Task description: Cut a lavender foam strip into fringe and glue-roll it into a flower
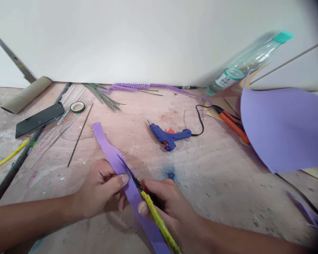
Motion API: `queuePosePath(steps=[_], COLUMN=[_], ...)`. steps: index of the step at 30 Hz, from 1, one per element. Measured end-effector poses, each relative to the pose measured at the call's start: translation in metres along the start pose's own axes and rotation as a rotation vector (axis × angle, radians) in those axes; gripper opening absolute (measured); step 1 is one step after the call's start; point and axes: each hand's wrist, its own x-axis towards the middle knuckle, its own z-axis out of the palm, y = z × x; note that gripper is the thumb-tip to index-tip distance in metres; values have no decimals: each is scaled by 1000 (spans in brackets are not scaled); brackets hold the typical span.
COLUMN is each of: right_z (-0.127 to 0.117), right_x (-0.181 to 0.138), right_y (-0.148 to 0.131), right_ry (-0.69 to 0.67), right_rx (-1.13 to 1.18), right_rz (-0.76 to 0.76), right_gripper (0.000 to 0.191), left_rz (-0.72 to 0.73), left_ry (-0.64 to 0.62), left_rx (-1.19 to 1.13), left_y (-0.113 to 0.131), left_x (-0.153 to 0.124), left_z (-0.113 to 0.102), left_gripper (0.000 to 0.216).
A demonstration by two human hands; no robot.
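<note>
A long purple paper strip [106,143] runs diagonally across the front of the table. My left hand [106,185] is closed on it, thumb on top and fingers underneath. In my right hand [169,201] is a pair of scissors [155,213] with yellow-wrapped handles and dark blades. The blades lie along the strip's right edge, just beyond my left thumb. Part of the scissors' handle is hidden by my right fingers. Beyond the hands lies a blue hot glue gun [168,135] with an orange trigger.
A large purple sheet [286,130] curls up at the right, beside orange-handled pliers [231,123] and a leaning plastic bottle [243,67]. At left are a phone [39,120], a cardboard tube [26,95], green tape [77,107] and thin wires [58,130]. Purple flower stems [129,86] lie along the wall.
</note>
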Motion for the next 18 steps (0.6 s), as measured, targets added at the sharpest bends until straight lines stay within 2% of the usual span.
queuePosePath(steps=[8,18], right_z=[1,3], right_x=[0,0], right_y=[-6,-4], right_ry=[37,60], right_rx=[60,61], right_rz=[72,50], right_gripper=[59,57], left_rz=[6,123], left_ry=[179,187], left_rx=[56,275], left_y=[16,13], left_x=[7,7], left_z=[-12,-10], left_gripper=[33,36])
